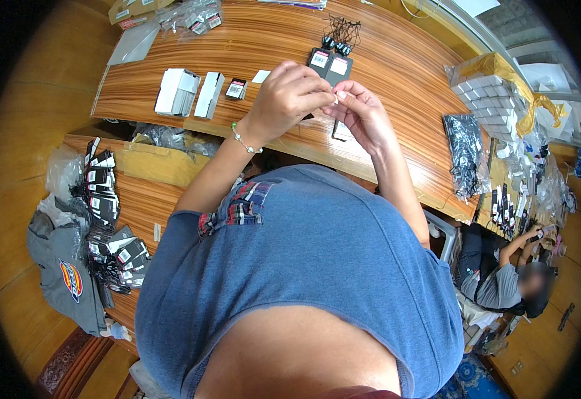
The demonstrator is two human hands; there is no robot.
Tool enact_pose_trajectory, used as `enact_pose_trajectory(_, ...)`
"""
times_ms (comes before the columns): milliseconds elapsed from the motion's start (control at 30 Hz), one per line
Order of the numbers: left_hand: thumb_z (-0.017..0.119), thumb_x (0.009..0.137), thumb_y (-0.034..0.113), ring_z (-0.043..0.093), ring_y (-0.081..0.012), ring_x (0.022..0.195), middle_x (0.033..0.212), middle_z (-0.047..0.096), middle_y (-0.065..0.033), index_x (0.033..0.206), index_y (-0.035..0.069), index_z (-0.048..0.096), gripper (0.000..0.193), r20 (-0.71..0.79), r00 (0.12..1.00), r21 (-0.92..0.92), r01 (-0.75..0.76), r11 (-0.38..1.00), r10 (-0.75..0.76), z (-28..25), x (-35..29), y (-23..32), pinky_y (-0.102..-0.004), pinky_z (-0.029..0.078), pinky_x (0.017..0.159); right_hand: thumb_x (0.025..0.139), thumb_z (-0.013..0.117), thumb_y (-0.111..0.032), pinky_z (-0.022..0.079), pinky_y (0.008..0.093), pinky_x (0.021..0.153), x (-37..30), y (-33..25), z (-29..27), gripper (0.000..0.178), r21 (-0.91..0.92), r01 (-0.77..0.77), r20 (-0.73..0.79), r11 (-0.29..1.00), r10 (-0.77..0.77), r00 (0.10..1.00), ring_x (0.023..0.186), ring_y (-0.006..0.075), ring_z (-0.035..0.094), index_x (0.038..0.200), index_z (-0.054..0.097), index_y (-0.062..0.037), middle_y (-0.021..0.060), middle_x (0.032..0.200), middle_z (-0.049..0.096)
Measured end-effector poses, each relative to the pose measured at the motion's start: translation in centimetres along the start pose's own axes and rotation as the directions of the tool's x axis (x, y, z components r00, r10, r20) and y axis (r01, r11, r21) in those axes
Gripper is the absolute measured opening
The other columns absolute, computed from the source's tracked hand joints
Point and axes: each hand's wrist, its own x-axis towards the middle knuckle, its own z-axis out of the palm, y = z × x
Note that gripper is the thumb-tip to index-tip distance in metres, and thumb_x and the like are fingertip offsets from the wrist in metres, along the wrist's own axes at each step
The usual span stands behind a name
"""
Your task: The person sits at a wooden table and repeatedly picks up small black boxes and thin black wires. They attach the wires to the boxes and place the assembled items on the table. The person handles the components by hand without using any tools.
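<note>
Above the near part of the wooden table, my left hand (289, 97) and my right hand (366, 118) meet with fingertips pinched together. Between them is a small white piece (336, 99), too tiny to make out clearly; it may be a label. Just beyond my fingers lie two black hang tags (318, 58) with white labels, their black strings (342, 30) bunched at the far end. Under my hands a dark flat item (341, 132) shows partly, mostly hidden by the right hand. A small white slip (260, 76) rests by my left knuckles.
On the striped table (250, 40), stacks of white cards (177, 92) and a small black tag stack (236, 89) stand to the left. Bagged black items (463, 149) and wrapped white boxes (480, 93) sit right. Many black tags (101, 186) lie lower left. Another person (503, 282) works at right.
</note>
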Motion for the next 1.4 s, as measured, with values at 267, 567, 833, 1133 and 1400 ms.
enact_pose_trajectory(267, 0.066, 0.071, 0.015, 0.061, -0.0176, 0.075, 0.079, 0.063, -0.0007, 0.075, 0.008, 0.064, 0.008, 0.057, 0.998, -0.142, 0.040, 0.989, -0.032, 0.4, -0.3, 0.1, -0.0302, 0.047, 0.066, 0.091, 0.050, -0.018, 0.039, 0.0240, 0.070, 1.2, 0.4, -0.2, 0.009, -0.230, 0.224, -0.329, 0.947, -0.292, 0.898, 0.084, 0.0086, 0.048, 0.090, 0.054, -0.0101, -0.0010, 0.091, 0.055)
enact_pose_trajectory(567, 0.066, 0.075, 0.002, 0.062, -0.0133, 0.073, 0.079, 0.063, -0.0061, 0.080, 0.001, 0.058, 0.010, 0.076, 0.830, -0.533, 0.502, 0.681, -0.553, 1.5, -1.2, 0.3, -0.0252, 0.052, 0.067, 0.093, 0.046, -0.018, 0.037, 0.0279, 0.068, 2.4, -2.1, -1.0, 0.008, 0.278, 0.441, -0.003, 0.853, -0.458, 0.889, 0.072, 0.0144, 0.045, 0.093, 0.046, -0.0098, 0.0046, 0.070, 0.049)
enact_pose_trajectory(833, 0.060, 0.076, -0.003, 0.061, -0.0146, 0.080, 0.086, 0.063, -0.0084, 0.080, -0.002, 0.059, 0.004, 0.209, 0.824, -0.647, 0.521, 0.557, -0.527, 1.6, -1.5, -0.4, -0.0254, 0.050, 0.072, 0.092, 0.046, -0.016, 0.042, 0.0284, 0.066, 2.5, -2.9, -1.1, 0.008, 0.472, 0.188, 0.160, 0.861, -0.293, 0.943, 0.072, 0.0152, 0.045, 0.094, 0.048, -0.0088, 0.0050, 0.074, 0.050)
enact_pose_trajectory(1133, 0.069, 0.076, 0.020, 0.052, -0.0199, 0.104, 0.104, 0.055, -0.0105, 0.109, 0.001, 0.051, 0.042, 0.311, 0.834, -0.541, 0.549, 0.637, -0.455, 2.7, -1.1, 1.0, -0.0338, 0.038, 0.093, 0.092, 0.045, -0.014, 0.050, 0.0374, 0.082, 2.8, -1.8, -0.3, 0.011, 0.565, 0.154, 0.061, 0.811, -0.227, 0.972, 0.089, 0.0239, 0.058, 0.095, 0.052, -0.0059, 0.0146, 0.095, 0.060)
enact_pose_trajectory(1400, 0.072, 0.074, 0.013, 0.060, -0.0222, 0.097, 0.125, 0.046, -0.0150, 0.098, 0.002, 0.051, 0.033, 0.374, 0.734, -0.750, 0.599, 0.281, -0.566, 4.1, -1.9, 0.5, -0.0313, 0.052, 0.079, 0.093, 0.045, -0.015, 0.049, 0.0379, 0.084, 2.9, -2.3, -0.8, 0.013, 0.650, 0.156, 0.040, 0.744, -0.239, 0.970, 0.088, 0.0234, 0.058, 0.094, 0.053, -0.0053, 0.0137, 0.094, 0.060)
